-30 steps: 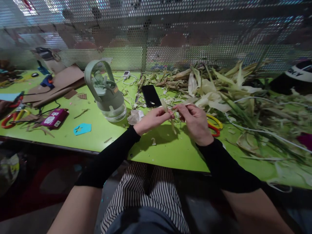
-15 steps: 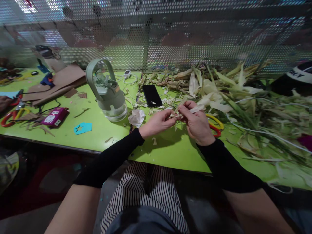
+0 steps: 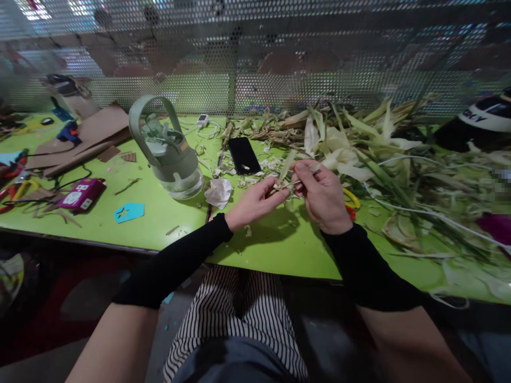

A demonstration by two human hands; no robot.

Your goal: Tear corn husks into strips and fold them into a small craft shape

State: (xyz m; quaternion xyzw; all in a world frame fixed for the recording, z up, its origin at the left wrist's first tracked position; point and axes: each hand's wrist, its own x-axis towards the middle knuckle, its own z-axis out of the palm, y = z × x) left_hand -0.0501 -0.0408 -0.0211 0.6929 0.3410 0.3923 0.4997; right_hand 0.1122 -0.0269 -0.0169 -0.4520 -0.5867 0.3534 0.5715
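Across mid-frame, green table [image 3: 275,256] | right of frame, husk pile [image 3: 337,142] | centre, our right hand [image 3: 325,199] and left hand [image 3: 255,205], each pinching the pale husk strip [image 3: 286,166] between them | a second ago its tail dangled below; now none shows there, so we judge it gathered in | free end points up, long axis leaning slightly right

Pale husk strip [image 3: 287,166] half-hidden within the hands [image 3: 326,198], purple object [image 3: 495,229] cut off by the right edge.
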